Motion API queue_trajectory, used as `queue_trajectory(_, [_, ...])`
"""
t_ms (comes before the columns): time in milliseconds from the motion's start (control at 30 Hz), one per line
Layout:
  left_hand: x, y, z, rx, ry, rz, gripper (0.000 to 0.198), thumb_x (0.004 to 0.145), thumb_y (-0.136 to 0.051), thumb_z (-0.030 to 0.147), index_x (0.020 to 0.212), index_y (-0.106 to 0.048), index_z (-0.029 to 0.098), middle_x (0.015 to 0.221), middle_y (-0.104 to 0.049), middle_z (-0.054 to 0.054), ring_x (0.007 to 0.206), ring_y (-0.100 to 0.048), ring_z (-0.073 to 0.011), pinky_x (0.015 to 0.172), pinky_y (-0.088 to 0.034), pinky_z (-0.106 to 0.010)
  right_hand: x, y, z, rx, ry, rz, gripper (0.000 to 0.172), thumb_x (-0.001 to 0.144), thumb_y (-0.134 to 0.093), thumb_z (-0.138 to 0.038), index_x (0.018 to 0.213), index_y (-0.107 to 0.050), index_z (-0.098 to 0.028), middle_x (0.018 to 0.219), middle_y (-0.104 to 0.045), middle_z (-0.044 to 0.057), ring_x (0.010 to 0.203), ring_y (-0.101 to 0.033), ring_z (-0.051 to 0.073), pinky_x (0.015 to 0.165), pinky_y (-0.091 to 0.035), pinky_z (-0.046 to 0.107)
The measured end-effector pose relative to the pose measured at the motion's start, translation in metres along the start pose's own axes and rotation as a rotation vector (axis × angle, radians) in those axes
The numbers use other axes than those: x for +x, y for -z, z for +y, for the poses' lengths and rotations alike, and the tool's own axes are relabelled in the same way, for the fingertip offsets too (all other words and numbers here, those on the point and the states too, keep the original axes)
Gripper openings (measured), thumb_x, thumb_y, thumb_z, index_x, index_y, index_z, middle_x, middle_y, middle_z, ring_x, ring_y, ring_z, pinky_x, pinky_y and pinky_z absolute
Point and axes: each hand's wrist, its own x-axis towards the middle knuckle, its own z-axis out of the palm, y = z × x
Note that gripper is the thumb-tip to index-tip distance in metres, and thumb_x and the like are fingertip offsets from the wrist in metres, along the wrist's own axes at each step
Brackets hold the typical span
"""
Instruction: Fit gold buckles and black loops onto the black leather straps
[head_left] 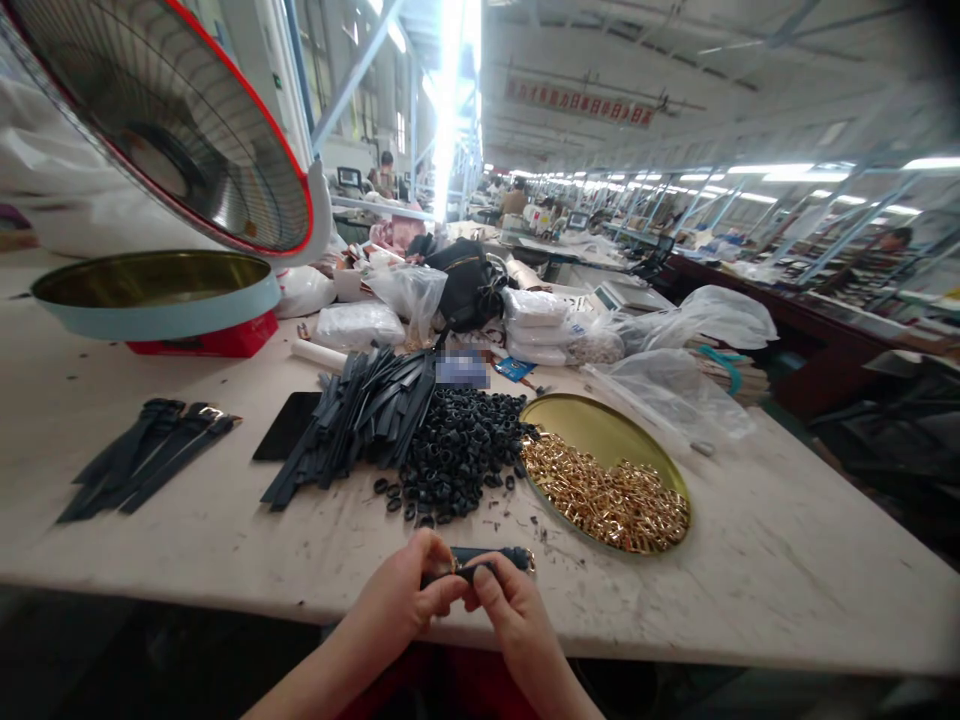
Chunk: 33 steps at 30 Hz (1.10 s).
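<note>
My left hand [401, 600] and my right hand [514, 615] meet at the table's near edge, both pinched on one dark strap [487, 556] with a small gold buckle at its right end. Just beyond lie a heap of black loops [457, 450], a pile of loose black straps [360, 415] and a round gold tray [600, 425] holding several gold buckles [619, 500].
A small bunch of straps with buckles [150, 455] lies at left, beside a black phone [289, 425]. A round heater [172, 120] and a light-blue tin [157, 295] stand at back left. Plastic bags [675, 375] and a black bag [465, 285] crowd the far side. People work at distant benches.
</note>
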Motion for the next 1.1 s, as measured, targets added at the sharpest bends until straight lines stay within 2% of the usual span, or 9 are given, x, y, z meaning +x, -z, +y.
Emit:
queue_trajectory(100, [0.014,0.001,-0.004,0.043,-0.067,-0.071,0.028,0.080,-0.043,0.033,0.102,-0.050,0.018,0.062,-0.056,0.005,0.055,-0.049,-0.0108,0.052,-0.035,-0.020,0.031,0.029,0.007,-0.211,-0.009,-0.011,0.045,0.086,-0.027,-0.048,0.070,-0.056,-0.017,0.060,-0.055,0.002,0.058,-0.052,0.015,0.055,-0.040,0.025])
queue_trajectory(200, [0.028,0.003,-0.005,0.062,-0.080,-0.063,0.026,0.082,-0.039,0.036,0.093,-0.055,0.018,0.059,-0.054,0.004,0.059,-0.049,-0.0114,0.057,-0.035,-0.020,0.073,0.061,0.019,-0.754,-0.011,0.206,0.025,0.084,-0.039,-0.035,0.076,-0.056,-0.018,0.070,-0.059,0.003,0.067,-0.055,0.016,0.061,-0.040,0.025])
queue_trajectory(300, [0.040,0.005,-0.006,0.019,-0.051,-0.031,0.026,0.083,-0.038,0.037,0.088,-0.054,0.017,0.057,-0.052,0.005,0.059,-0.049,-0.0117,0.058,-0.035,-0.021,0.106,0.074,0.033,-0.899,-0.058,0.277,0.013,0.080,-0.047,-0.024,0.072,-0.055,-0.018,0.075,-0.060,0.007,0.075,-0.056,0.020,0.067,-0.038,0.029])
queue_trajectory(400, [0.046,0.005,-0.008,0.002,-0.027,-0.029,0.026,0.082,-0.038,0.037,0.084,-0.054,0.017,0.056,-0.051,0.005,0.059,-0.049,-0.0119,0.058,-0.035,-0.021,0.119,0.070,0.043,-0.908,-0.095,0.286,0.009,0.076,-0.050,-0.018,0.068,-0.052,-0.018,0.074,-0.058,0.009,0.075,-0.056,0.022,0.067,-0.037,0.031])
queue_trajectory(567, [0.044,0.005,-0.010,0.026,-0.024,0.005,0.024,0.081,-0.040,0.037,0.081,-0.054,0.017,0.055,-0.051,0.005,0.057,-0.049,-0.0123,0.057,-0.034,-0.022,0.109,0.066,0.041,-0.815,-0.087,0.269,0.004,0.074,-0.050,-0.017,0.072,-0.053,-0.017,0.080,-0.058,0.009,0.080,-0.055,0.023,0.071,-0.038,0.032])
queue_trajectory(700, [0.040,0.005,-0.003,-0.026,-0.039,0.119,0.024,0.080,-0.041,0.038,0.078,-0.053,0.018,0.051,-0.049,0.006,0.053,-0.047,-0.0116,0.055,-0.034,-0.022,0.082,0.059,0.021,-0.634,-0.088,0.175,0.016,0.078,-0.046,-0.030,0.078,-0.054,-0.016,0.067,-0.059,0.004,0.063,-0.057,0.017,0.060,-0.043,0.028])
queue_trajectory(800, [0.036,0.001,0.002,-0.106,-0.046,0.185,0.024,0.079,-0.041,0.040,0.074,-0.051,0.018,0.048,-0.046,0.007,0.046,-0.042,-0.0098,0.050,-0.033,-0.021,0.056,0.042,0.002,-0.257,-0.123,0.045,0.026,0.081,-0.044,-0.039,0.083,-0.055,-0.016,0.062,-0.058,0.000,0.053,-0.053,0.012,0.053,-0.043,0.025])
queue_trajectory(900, [0.028,-0.005,0.004,-0.136,-0.069,0.160,0.026,0.079,-0.043,0.041,0.073,-0.051,0.017,0.047,-0.045,0.008,0.043,-0.039,-0.0086,0.048,-0.031,-0.020,0.037,0.026,-0.008,0.122,-0.162,-0.012,0.031,0.075,-0.052,-0.044,0.085,-0.056,-0.015,0.060,-0.056,-0.001,0.049,-0.047,0.010,0.050,-0.040,0.024])
queue_trajectory(1100, [0.006,-0.009,0.003,-0.080,-0.102,0.102,0.028,0.079,-0.043,0.040,0.072,-0.053,0.015,0.045,-0.041,0.007,0.043,-0.039,-0.0082,0.045,-0.030,-0.019,0.018,0.014,-0.003,0.100,-0.091,0.058,0.044,0.075,-0.049,-0.050,0.097,-0.059,-0.014,0.059,-0.055,0.000,0.050,-0.047,0.012,0.048,-0.039,0.025])
